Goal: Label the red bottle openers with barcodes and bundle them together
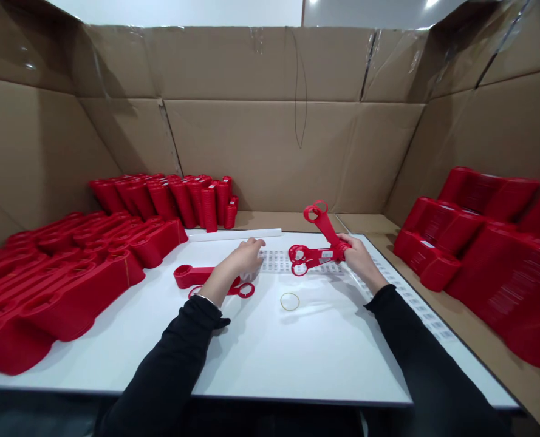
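My right hand [355, 254] grips several flat red plastic pieces with ring-shaped ends [324, 233]; they are fanned apart, and one bears a white label. My left hand [246, 258] hovers near the left end of a sheet of small printed labels [276, 261], its fingers bent but apart, with nothing visible in them. Below my left wrist lie more red ring-ended pieces [194, 276] on the white table, partly hidden by the hand and forearm. A thin yellowish rubber band [290, 301] rests on the table between my arms.
Stacks of red pieces fill the left side [82, 279], and more stand at the back left [174, 197]. Red bundles [492, 255] are piled on the right. A white strip [237, 235] lies at the back, and another label sheet [410, 297] along the right edge. Cardboard walls [260, 152] surround the table.
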`<state>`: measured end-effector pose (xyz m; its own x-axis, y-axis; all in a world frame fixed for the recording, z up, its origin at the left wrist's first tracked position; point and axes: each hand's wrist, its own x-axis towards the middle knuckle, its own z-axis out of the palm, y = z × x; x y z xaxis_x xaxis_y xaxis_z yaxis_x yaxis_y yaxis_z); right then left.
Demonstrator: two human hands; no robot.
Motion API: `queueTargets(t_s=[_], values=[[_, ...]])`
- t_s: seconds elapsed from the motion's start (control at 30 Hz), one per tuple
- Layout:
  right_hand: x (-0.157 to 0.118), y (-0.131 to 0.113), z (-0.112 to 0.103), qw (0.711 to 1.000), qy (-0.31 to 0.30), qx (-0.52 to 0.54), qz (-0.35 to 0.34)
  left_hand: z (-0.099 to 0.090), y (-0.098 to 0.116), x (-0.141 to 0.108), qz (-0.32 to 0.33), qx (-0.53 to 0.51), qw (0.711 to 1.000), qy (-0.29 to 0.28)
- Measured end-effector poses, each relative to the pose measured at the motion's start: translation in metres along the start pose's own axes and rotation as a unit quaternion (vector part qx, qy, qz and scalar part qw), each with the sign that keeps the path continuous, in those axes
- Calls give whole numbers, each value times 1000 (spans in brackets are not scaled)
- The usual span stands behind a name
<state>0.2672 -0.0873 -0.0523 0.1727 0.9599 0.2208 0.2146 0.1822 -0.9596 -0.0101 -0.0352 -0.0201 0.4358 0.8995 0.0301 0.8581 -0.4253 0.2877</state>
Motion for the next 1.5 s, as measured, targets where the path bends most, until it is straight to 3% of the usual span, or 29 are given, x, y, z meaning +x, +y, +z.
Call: queueTargets(t_s=[0.1, 0.2, 0.27, 0.33, 0.43, 0.53, 0.73, 0.87, 1.0, 1.23, 1.4, 1.5], values=[[5, 12, -15, 998, -8, -6, 65, -2, -10, -2, -53, 53, 997, -28], [7, 25, -22, 992, -15, -10, 126, -7, -8, -6, -77, 95, 992, -20], [8, 31, -23, 988, -16, -7, 154, -7, -2, -13, -53, 107, 993, -9], [10, 34, -24, 985, -10, -1, 174, -3, 6, -21, 20, 102, 994, -19], [11, 34, -24, 980, 8, 12, 197, 8, 12, -34, 106, 92, 986, -90], [12, 34, -23, 975, 21, 29, 219, 16, 8, -40, 84, 97, 982, -136], [11, 31, -19, 965, 31, 63, 252, 9, -11, -40, 63, 97, 986, -122], [9, 25, -18, 961, 23, 63, 267, 0, -23, -49, 42, 73, 991, -106], [6, 22, -15, 960, 24, 57, 274, -4, -29, -61, 26, 36, 990, -133], [7, 18, -10, 973, 10, 37, 229, -3, -44, -56, 22, 27, 991, -132], [4, 5, -33, 985, -5, 7, 173, -11, -46, -58, -20, 45, 991, -127], [-6, 3, -58, 985, -18, -16, 172, -16, -39, -58, -8, 50, 994, -100]])
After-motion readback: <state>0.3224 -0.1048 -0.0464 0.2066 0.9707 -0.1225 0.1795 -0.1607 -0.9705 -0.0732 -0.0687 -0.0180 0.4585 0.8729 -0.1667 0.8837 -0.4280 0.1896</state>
